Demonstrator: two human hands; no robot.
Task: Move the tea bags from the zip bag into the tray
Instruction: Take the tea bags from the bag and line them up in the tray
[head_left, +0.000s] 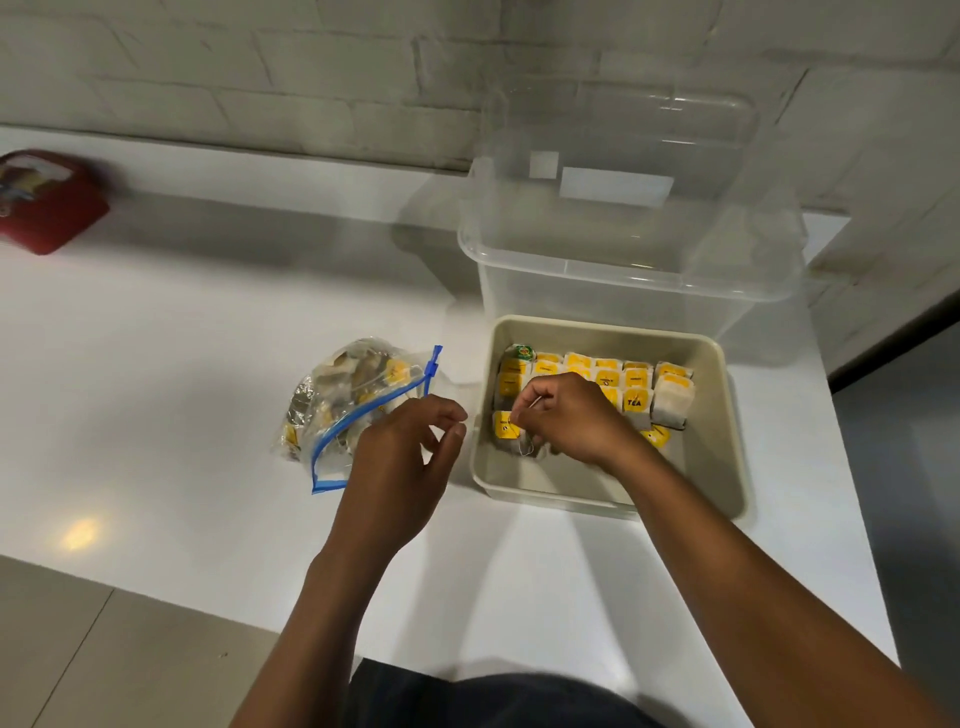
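Note:
A clear zip bag (343, 400) with a blue seal lies open on the white counter, with several tea bags inside. To its right stands a beige tray (722, 441) holding rows of yellow-tagged tea bags (608, 376). My right hand (566, 415) is inside the tray at its front left, fingers curled, pinching the string of a tea bag (509, 431) that lies on the tray floor. My left hand (405, 457) hovers between the zip bag and the tray, fingers loosely curled, holding nothing.
A large clear plastic box (623, 244) with its lid stands right behind the tray. A red pouch (47, 202) lies at the far left by the brick wall. The counter edge runs along the front, with tiled floor at the lower left.

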